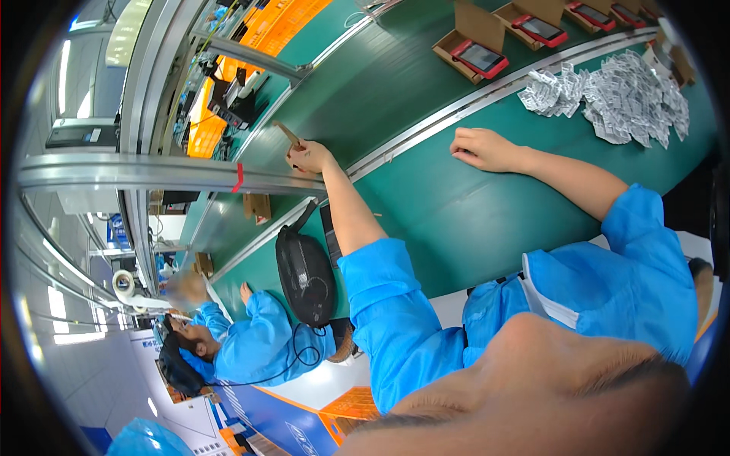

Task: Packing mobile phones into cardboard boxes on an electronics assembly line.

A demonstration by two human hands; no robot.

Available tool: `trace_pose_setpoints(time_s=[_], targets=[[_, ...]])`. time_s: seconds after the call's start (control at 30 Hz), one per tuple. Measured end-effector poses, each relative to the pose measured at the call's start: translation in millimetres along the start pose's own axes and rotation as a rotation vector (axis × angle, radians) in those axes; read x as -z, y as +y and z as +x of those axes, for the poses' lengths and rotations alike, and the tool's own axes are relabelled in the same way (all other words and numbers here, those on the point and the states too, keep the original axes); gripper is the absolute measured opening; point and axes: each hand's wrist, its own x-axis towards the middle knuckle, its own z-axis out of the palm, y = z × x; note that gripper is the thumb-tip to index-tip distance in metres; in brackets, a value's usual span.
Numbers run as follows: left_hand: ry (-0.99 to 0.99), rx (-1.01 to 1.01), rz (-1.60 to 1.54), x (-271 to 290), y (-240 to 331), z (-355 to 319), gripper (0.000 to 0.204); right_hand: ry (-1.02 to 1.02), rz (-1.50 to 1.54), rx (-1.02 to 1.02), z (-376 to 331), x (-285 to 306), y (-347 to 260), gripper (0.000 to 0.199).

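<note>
My left hand (308, 156) reaches over the green belt (365, 99), past a metal frame bar. Its fingers are closed on a brown cardboard box (287, 135), seen nearly edge-on, with a bit of red beside the fingers; the rest is hidden. My right hand (484, 150) rests on the green tabletop (487, 213) near the metal rail (426, 137), its fingers curled in and nothing visible in them. To the right of it lies a heap of small white printed packets (631, 99).
Open cardboard boxes with red handheld devices (480, 59) line the belt at upper right. A metal bar (175, 175) crosses on the left. A black pouch (304, 273) lies by my left forearm. Another person in blue (258, 342) works farther left. Orange trays (266, 38) stand beyond the belt.
</note>
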Motion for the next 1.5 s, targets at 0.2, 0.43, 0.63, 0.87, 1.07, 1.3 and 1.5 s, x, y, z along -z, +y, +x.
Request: trace_pose_setpoints(time_s=[0.2, 0.43, 0.63, 0.87, 1.07, 1.3, 1.5], targets=[[-0.21, -0.218, -0.017, -16.3, 92.0, -73.3, 0.02, 0.018, -0.009, -0.007, -3.4, 0.7, 5.0, 0.008], [-0.912, 0.215, -0.692, 7.7, 181.3, -148.9, 0.033, 0.034, 0.136, -0.155, 13.3, 3.7, 4.8, 0.02], [-0.647, 0.207, -0.761, 10.9, 149.6, -151.4, 0.033, 0.427, -0.218, -0.286, 74.1, 0.2, 21.5, 0.037], [-0.76, 0.102, -0.497, -2.3, 118.7, -180.1, 0.034, 0.266, -0.424, -0.32, 115.4, 0.4, 7.8, 0.028], [-0.987, 0.668, -1.039, 13.2, 130.2, -177.8, 0.06, 0.391, -0.691, 0.211, 112.5, -12.8, -23.7, 0.053], [-1.051, 0.944, -1.394, 14.3, 132.0, -172.5, 0.057, 0.451, -0.672, 0.198, 103.1, 7.6, -17.7, 0.045], [-1.001, 1.0, -1.539, 9.8, 113.7, -166.4, 0.053, 0.486, -0.383, -0.3, 112.9, 23.9, 4.2, 0.026]])
